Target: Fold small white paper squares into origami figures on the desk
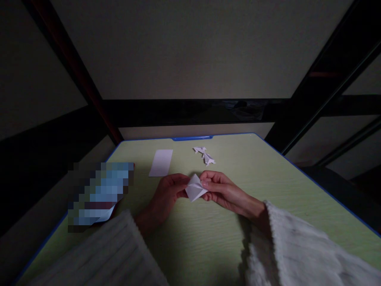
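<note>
A small piece of folded white paper (195,189), roughly diamond-shaped with creases across it, is held between both hands just above the table. My left hand (168,192) pinches its left corner, thumb on top. On the opposite corner, my right hand (222,190) grips with thumb and fingers closed. The fingers behind the paper are partly hidden. Just beyond the hands lie small folded paper figures (209,159), close together on the table. A flat white sheet of paper (161,163) rests beyond my left hand.
The pale green table (285,190) has a blue edge and a blue strip (193,138) at its far side. To the left lies a pixelated, bluish flat object (108,188). A light wall panel with dark framing stands behind the table.
</note>
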A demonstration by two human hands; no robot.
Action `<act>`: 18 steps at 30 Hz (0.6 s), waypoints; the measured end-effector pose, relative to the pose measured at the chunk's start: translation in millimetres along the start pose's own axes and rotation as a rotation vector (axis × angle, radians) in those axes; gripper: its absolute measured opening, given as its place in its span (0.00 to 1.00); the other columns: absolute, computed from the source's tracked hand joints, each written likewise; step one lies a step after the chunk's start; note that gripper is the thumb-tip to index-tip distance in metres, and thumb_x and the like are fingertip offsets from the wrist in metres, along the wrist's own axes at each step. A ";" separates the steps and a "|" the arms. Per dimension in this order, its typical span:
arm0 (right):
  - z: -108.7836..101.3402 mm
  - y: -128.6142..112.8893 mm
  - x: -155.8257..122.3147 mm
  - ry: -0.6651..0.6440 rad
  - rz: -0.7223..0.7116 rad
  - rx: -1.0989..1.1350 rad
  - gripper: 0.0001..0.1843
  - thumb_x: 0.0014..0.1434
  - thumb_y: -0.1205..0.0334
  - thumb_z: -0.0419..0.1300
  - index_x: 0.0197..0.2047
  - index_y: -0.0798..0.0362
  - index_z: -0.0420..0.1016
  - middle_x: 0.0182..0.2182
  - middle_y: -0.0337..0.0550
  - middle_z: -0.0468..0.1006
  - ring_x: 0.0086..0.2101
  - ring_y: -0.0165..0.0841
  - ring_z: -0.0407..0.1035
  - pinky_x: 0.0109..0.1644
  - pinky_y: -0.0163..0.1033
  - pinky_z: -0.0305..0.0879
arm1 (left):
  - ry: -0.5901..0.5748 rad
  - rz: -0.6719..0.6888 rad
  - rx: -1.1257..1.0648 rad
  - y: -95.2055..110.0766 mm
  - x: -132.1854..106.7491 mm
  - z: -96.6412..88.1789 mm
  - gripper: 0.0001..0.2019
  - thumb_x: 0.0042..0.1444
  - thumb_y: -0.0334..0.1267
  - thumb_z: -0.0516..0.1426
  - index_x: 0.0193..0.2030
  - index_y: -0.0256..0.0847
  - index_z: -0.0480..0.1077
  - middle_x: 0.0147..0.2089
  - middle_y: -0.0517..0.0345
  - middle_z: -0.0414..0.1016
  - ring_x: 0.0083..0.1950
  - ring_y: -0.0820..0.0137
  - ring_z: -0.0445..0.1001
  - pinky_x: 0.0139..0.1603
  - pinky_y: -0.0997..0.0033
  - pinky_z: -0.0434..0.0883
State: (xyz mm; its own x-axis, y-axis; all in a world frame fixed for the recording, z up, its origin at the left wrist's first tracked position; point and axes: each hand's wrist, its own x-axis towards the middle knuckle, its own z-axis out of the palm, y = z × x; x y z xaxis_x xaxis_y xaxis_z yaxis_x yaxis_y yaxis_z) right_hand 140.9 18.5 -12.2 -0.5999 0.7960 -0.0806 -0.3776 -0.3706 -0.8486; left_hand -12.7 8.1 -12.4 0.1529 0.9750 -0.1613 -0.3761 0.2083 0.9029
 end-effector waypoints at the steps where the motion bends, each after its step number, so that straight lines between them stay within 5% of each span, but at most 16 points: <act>1: 0.2 0.0 -0.3 0.001 0.003 -0.017 0.07 0.44 0.66 0.61 0.24 0.59 0.66 0.18 0.34 0.69 0.17 0.18 0.64 0.19 0.21 0.59 | 0.004 -0.003 0.007 0.3 -0.2 0.5 0.03 0.31 0.30 0.60 0.18 0.34 0.70 0.18 0.61 0.72 0.21 0.75 0.68 0.23 0.76 0.65; 11: -2.6 3.7 1.2 0.033 -0.093 -0.169 0.09 0.43 0.64 0.62 0.22 0.59 0.66 0.14 0.33 0.69 0.14 0.19 0.61 0.17 0.25 0.55 | 0.020 0.007 0.106 0.0 -0.2 0.1 0.07 0.32 0.35 0.61 0.18 0.34 0.69 0.17 0.61 0.70 0.20 0.75 0.67 0.21 0.76 0.64; 18: 0.7 1.1 -1.1 -0.026 -0.089 -0.352 0.15 0.47 0.54 0.57 0.22 0.58 0.63 0.14 0.33 0.66 0.15 0.20 0.59 0.18 0.27 0.52 | -0.095 0.013 0.260 -1.4 -1.2 -3.0 0.08 0.38 0.38 0.59 0.20 0.34 0.69 0.17 0.60 0.70 0.19 0.76 0.65 0.20 0.77 0.60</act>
State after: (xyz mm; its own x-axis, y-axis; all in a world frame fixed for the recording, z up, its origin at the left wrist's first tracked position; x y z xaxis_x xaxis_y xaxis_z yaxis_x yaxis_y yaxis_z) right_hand 140.7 16.9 -12.6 -0.5951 0.8036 0.0109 -0.1658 -0.1095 -0.9801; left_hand -15.1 6.9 -14.6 0.2391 0.9633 -0.1223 -0.1334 0.1573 0.9785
